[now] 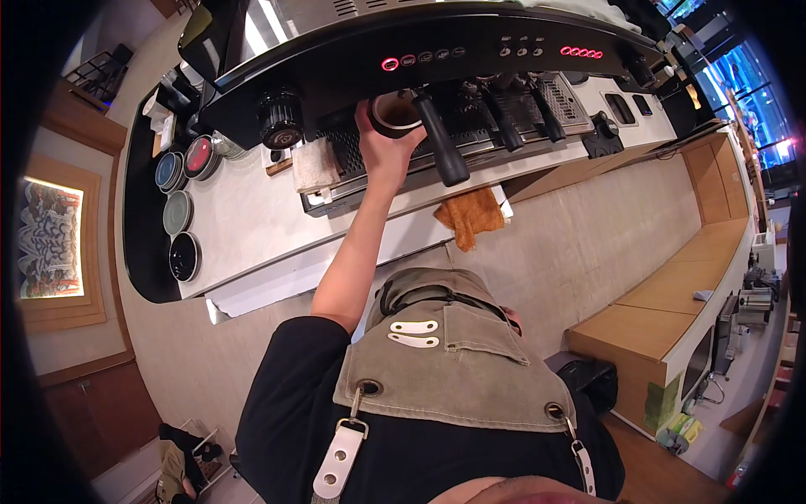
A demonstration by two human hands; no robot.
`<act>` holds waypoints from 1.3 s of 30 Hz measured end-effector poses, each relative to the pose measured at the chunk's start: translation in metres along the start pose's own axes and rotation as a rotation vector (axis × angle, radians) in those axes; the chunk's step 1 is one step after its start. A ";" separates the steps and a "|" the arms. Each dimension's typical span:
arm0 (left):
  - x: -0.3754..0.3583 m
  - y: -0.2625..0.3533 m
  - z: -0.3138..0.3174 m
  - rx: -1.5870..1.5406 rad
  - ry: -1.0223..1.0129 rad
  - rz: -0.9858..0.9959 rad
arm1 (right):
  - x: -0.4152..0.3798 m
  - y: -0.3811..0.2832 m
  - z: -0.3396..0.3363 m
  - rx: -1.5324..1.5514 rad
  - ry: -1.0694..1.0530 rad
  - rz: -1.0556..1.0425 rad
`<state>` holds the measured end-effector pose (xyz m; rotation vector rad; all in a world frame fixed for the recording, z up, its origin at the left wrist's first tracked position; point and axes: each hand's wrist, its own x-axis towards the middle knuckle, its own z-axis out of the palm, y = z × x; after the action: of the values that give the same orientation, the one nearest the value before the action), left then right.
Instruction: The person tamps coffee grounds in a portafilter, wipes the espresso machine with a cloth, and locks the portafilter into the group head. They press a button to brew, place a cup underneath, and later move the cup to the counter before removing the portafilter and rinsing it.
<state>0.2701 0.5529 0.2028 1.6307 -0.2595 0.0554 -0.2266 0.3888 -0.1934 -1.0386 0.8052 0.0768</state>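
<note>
My left hand [388,151] is closed around a dark cup [399,131] with brown liquid inside. It holds the cup beneath the left group of the espresso machine [336,71], beside a portafilter [443,147] with a black handle. Below the cup is the metal drip grate [348,155]. Only a sliver of my right hand [514,318] shows at the edge of my apron [453,370]; its fingers are hidden.
A folded pale cloth [316,163] lies left of the drip tray. An orange cloth [472,216] hangs over the counter edge. Stacked saucers [178,213] and plates [200,157] line the counter's left end. Two more portafilters [504,126] sit farther right.
</note>
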 end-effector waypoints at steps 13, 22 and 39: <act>0.004 -0.006 -0.002 -0.015 -0.027 0.038 | 0.004 -0.001 -0.001 -0.026 0.027 0.011; 0.003 -0.011 -0.001 -0.040 -0.014 0.032 | 0.004 0.000 0.000 -0.041 0.050 0.019; 0.000 -0.012 0.000 -0.048 0.038 0.098 | 0.007 0.002 0.003 -0.155 0.128 0.060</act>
<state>0.2725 0.5534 0.1915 1.5668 -0.3091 0.1540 -0.2207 0.3903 -0.1987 -1.1745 0.9580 0.1261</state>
